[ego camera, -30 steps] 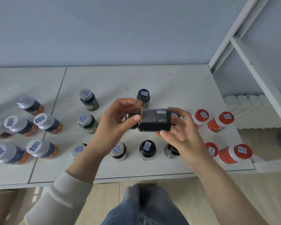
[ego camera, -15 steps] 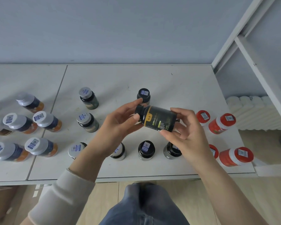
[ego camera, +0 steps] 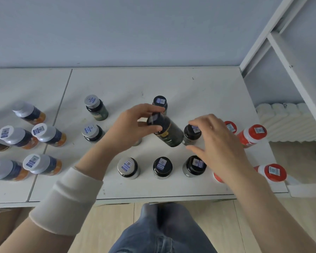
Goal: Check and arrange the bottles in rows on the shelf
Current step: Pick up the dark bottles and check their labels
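My left hand (ego camera: 130, 130) grips the cap end of a black bottle with a gold band (ego camera: 169, 133), which is tilted with its base down to the right above the white shelf (ego camera: 171, 84). My right hand (ego camera: 215, 143) hovers just right of it, fingers spread, holding nothing. Black-capped bottles stand around: one behind (ego camera: 160, 102), one beside the held bottle (ego camera: 192, 132), two in the front row (ego camera: 162, 167) (ego camera: 194, 166). Silver-capped dark bottles (ego camera: 96, 107) (ego camera: 92, 133) (ego camera: 128, 168) stand further left.
White-capped orange bottles (ego camera: 47, 135) stand in rows at the left across a shelf seam. Red bottles (ego camera: 252, 135) (ego camera: 272, 172) stand near the shelf's right edge. A white frame post (ego camera: 297, 77) rises at right, with a radiator (ego camera: 288, 123) below it.
The bottle went from held flat in both hands to tilted with its base lowered toward the shelf. My right hand has let go and opened; my left hand moved onto the cap.
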{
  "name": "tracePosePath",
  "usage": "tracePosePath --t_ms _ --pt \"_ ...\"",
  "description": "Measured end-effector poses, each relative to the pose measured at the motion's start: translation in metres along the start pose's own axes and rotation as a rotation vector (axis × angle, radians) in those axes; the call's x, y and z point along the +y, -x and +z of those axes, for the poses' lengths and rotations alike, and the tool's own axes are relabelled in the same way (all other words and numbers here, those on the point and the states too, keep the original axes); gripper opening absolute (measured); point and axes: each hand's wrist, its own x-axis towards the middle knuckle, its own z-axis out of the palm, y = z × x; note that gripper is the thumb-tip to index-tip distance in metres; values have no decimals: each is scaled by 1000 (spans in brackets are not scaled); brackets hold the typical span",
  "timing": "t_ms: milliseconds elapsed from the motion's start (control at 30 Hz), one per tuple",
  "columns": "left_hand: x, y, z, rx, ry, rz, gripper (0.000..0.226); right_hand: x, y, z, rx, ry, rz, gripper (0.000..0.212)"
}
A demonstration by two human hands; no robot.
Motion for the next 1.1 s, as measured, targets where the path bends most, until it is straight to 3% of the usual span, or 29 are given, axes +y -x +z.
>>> tracePosePath --t_ms 133,400,700,800,867,933,1000,1100 --pt "-9 -11 16 -65 -355 134 40 10 -12 -8 -208 278 23 55" --pt "-30 -27 32 -157 -659 8 44 20 -30 -10 -278 289 69 53" --pt "-37 -33 27 -185 -710 62 52 28 -45 -12 -274 252 47 51" --pt "-30 -50 18 -27 -468 97 51 30 -51 -12 -263 228 35 51" --pt "-30 -69 15 113 -457 117 48 32 -55 -11 -247 195 32 51" --pt "-33 -90 16 122 -592 30 47 33 -60 -11 -237 162 22 52" --pt "-36 -102 21 30 -721 -109 49 34 -63 -10 -232 113 25 51" --pt "-33 -103 19 100 -616 -137 43 38 -67 -3 -173 -75 64 48"
